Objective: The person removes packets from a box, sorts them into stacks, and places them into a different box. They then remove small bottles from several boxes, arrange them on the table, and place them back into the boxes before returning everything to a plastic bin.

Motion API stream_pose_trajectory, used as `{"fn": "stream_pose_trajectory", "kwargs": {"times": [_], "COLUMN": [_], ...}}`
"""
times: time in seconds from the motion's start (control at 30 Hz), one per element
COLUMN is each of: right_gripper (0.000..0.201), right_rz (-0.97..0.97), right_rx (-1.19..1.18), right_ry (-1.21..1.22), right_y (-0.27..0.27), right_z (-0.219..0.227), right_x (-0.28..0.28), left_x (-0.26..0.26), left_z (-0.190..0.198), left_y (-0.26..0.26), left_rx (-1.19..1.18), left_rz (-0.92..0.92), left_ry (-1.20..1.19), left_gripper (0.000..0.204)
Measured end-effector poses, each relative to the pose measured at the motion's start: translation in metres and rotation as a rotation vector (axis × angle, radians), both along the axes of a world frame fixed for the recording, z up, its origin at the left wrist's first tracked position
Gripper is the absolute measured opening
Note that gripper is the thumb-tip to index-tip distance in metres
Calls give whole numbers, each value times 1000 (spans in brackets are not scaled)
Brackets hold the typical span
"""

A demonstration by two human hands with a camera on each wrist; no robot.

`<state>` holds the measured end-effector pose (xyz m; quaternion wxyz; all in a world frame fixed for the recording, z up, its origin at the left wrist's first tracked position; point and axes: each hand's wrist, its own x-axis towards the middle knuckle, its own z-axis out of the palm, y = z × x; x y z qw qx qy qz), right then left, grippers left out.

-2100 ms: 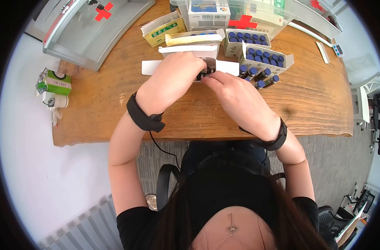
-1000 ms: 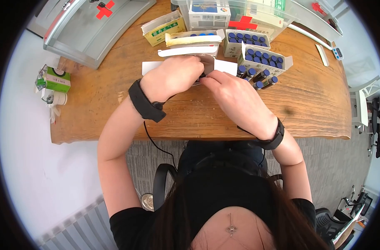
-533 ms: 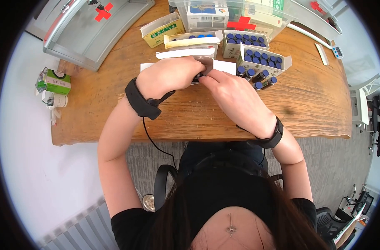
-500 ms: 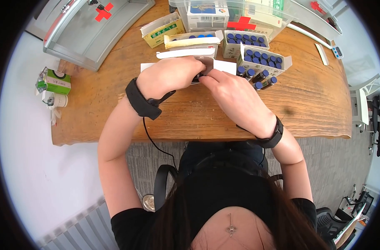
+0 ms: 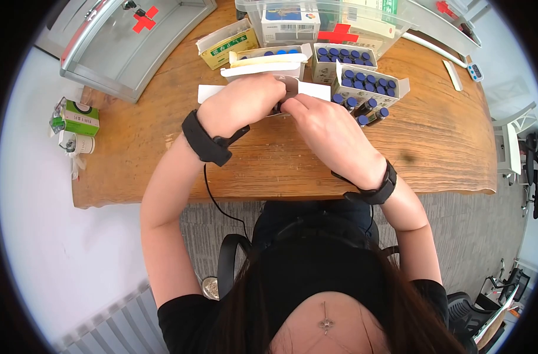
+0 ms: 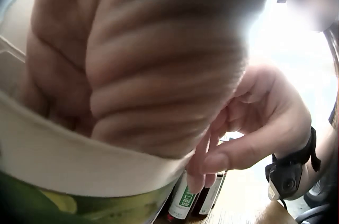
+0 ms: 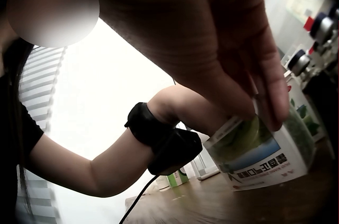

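A small white carton (image 7: 249, 152) with a green and blue printed front stands on the table, its end flaps spread open. My left hand (image 5: 242, 106) reaches down into it from the left, and its fingertips are hidden inside, so I cannot tell what they hold. At the right front corner my right hand (image 5: 337, 135) pinches the carton's rim between thumb and fingers (image 7: 273, 102). A little dark content shows in the narrow gap between the hands. Several loose dark vials (image 5: 368, 106) with blue caps stand just right of the carton.
Two cartons full of blue-capped vials, the nearer vial carton (image 5: 372, 88) and the farther vial carton (image 5: 325, 71), stand behind right. A yellow-green carton (image 5: 229, 47) is at the back. A clear first-aid case (image 5: 115, 65) is left; a clear bin (image 5: 393, 29) stands behind.
Two seconds ago dark contents showed between the hands inside the carton; now they are mostly covered. The left hand has shifted slightly and the right hand keeps its place at the corner.
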<state>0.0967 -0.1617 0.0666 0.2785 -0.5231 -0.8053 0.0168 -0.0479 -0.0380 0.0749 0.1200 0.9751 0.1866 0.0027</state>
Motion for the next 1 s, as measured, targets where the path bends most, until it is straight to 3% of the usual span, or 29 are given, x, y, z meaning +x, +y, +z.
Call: {"fn": "stream_pose_trajectory", "kwargs": {"times": [0.23, 0.53, 0.83, 0.93, 1.0], "right_gripper": [21, 26, 22, 22, 21], "right_rz": [-12, -25, -37, -57, -66], "right_rx": [17, 18, 27, 21, 23], "right_ry": [44, 150, 126, 100, 87], "right_y": [3, 7, 9, 10, 10], "right_z": [1, -4, -4, -2, 2], "right_x": [1, 0, -1, 0, 1], "left_x": [6, 0, -6, -7, -9], "left_z": [6, 4, 13, 20, 25], "left_y": [5, 6, -12, -18, -22], "left_rx": [-108, -117, -48, -131, 77], "left_rz": [68, 36, -1, 90, 124], "left_ry": [82, 54, -197, -184, -152], "left_gripper": [11, 26, 22, 25, 28]}}
